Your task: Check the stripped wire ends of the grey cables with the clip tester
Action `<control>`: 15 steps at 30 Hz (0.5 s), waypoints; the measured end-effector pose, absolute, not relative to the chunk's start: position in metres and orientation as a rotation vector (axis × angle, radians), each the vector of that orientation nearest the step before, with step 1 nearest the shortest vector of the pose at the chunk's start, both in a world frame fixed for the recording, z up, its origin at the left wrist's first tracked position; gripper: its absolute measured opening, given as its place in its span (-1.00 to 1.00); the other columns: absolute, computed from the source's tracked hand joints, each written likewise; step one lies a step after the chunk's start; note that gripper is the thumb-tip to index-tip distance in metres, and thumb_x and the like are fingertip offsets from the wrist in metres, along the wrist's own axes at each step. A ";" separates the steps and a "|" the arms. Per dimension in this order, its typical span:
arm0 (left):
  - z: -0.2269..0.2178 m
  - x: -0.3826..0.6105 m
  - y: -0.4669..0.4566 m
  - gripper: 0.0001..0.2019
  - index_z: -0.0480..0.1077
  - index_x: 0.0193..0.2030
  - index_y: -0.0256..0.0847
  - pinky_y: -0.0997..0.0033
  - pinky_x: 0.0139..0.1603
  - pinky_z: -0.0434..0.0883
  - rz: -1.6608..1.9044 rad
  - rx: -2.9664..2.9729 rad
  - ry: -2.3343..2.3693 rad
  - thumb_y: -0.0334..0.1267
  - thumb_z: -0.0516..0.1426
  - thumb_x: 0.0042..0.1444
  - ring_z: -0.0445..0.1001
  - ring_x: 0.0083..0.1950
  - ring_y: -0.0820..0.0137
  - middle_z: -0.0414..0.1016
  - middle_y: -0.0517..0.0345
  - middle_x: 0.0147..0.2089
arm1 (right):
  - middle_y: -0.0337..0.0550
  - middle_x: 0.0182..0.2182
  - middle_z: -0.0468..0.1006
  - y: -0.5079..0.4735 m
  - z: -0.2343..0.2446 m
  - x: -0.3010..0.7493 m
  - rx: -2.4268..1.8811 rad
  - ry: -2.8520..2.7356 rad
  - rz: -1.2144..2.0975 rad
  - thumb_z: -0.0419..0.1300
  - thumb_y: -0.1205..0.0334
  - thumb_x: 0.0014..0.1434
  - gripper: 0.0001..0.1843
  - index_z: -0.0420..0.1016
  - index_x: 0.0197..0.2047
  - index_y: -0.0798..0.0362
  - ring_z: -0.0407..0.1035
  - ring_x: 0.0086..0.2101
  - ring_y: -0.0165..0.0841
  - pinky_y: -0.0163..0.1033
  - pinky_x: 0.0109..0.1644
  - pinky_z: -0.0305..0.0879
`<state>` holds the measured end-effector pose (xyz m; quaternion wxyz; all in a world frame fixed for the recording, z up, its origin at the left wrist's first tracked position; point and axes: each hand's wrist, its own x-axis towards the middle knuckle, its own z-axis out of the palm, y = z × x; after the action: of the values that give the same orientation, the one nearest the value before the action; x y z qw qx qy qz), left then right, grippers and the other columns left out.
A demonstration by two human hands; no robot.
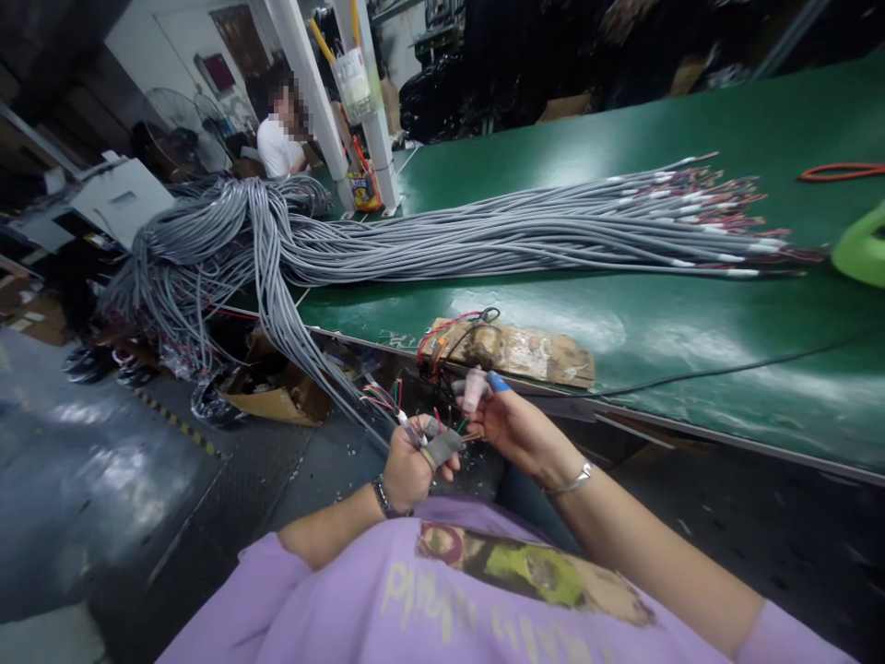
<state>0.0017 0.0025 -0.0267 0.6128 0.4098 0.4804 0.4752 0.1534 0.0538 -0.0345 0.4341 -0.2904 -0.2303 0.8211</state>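
Note:
Closed around a grey cable [413,432], my left hand [407,466] has grey wrapping on a finger. Thin coloured wires fan out from the cable's stripped end, red, green and white among them. My right hand [508,429] is just right of it, fingers curled in by the bare wire tips [473,437]. Pinkish and blue wraps cover some of its fingertips. What lies between those fingers is too small to make out. More grey cables [311,355] hang down from the bench to my left hand, with loose coloured wire ends [383,395] beside it.
On the green bench [664,323] lies a long bundle of grey cables [449,242] with stripped ends at right. A wooden board [553,355] with red and black leads sits at the bench edge. A cardboard box [277,403] is below. Another person [277,148] is at the back left.

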 end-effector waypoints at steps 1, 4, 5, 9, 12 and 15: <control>-0.027 0.002 0.003 -0.58 0.32 -0.56 -0.25 0.59 -0.72 0.19 1.113 0.959 1.121 0.07 0.31 -0.13 0.27 -0.73 0.57 0.43 0.21 -0.66 | -0.25 -0.51 0.49 0.054 -0.034 0.152 -0.737 -0.588 2.015 0.37 -0.08 -0.05 -0.64 0.56 -0.37 0.06 0.27 -0.51 -0.48 -0.37 -0.45 0.24; -0.028 0.003 0.004 -0.60 0.33 -0.52 -0.24 0.59 -0.70 0.20 1.139 0.989 1.164 0.06 0.30 -0.11 0.28 -0.72 0.57 0.43 0.23 -0.66 | -0.25 -0.52 0.50 0.055 -0.033 0.150 -0.774 -0.585 1.954 0.41 -0.06 -0.10 -0.65 0.56 -0.41 0.07 0.27 -0.51 -0.47 -0.35 -0.44 0.23; -0.028 0.004 0.005 -0.60 0.33 -0.51 -0.23 0.58 -0.70 0.21 1.139 0.995 1.178 0.07 0.30 -0.12 0.28 -0.72 0.57 0.43 0.24 -0.66 | -0.25 -0.52 0.50 0.055 -0.033 0.149 -0.777 -0.575 1.949 0.40 -0.07 -0.10 -0.64 0.56 -0.41 0.06 0.27 -0.52 -0.46 -0.34 -0.44 0.23; -0.025 0.009 0.007 -0.57 0.29 -0.51 -0.21 0.58 -0.70 0.20 1.128 1.004 1.216 0.11 0.30 -0.15 0.28 -0.72 0.56 0.41 0.27 -0.67 | -0.23 -0.49 0.54 0.055 -0.033 0.146 -0.763 -0.551 1.963 0.38 -0.08 -0.05 -0.66 0.55 -0.43 0.04 0.30 -0.51 -0.44 -0.29 -0.40 0.24; -0.021 0.012 0.010 -0.55 0.25 -0.53 -0.20 0.58 -0.70 0.19 1.123 1.002 1.222 0.13 0.29 -0.18 0.27 -0.72 0.57 0.39 0.28 -0.68 | -0.23 -0.48 0.56 0.057 -0.034 0.143 -0.770 -0.501 1.970 0.38 -0.06 -0.05 -0.69 0.55 -0.43 0.02 0.33 -0.50 -0.42 -0.29 -0.38 0.25; -0.018 0.015 0.011 -0.53 0.24 -0.54 -0.20 0.58 -0.70 0.18 1.108 0.996 1.219 0.14 0.30 -0.20 0.25 -0.73 0.57 0.37 0.29 -0.69 | -0.26 -0.51 0.55 0.059 -0.035 0.141 -0.775 -0.437 1.952 0.42 -0.04 -0.10 -0.69 0.54 -0.44 0.02 0.35 -0.50 -0.43 -0.30 -0.37 0.26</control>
<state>0.0151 0.0113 -0.0181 0.5715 0.4246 0.5195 0.4725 0.1411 0.0592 -0.0350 0.4777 -0.3172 -0.1791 0.7994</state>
